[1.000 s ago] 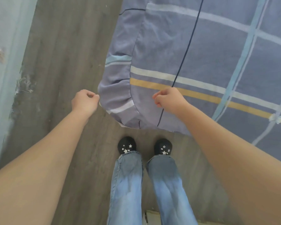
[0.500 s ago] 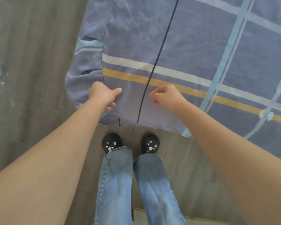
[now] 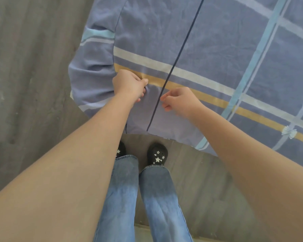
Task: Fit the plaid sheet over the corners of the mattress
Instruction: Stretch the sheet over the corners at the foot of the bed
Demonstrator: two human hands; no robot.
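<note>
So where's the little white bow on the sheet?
In the head view, the white bow sits far right on the plaid sheet, on its yellow stripe, beyond the right hand.

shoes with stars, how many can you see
2. The left shoe pokes out beside the left forearm, which hides part of it; the right shoe sits fully in view just below the plaid sheet edge.

Bare forearms, faded blue jeans (image 3: 154, 198) and black shoes (image 3: 157, 155) (dotted with silver stars).
</note>
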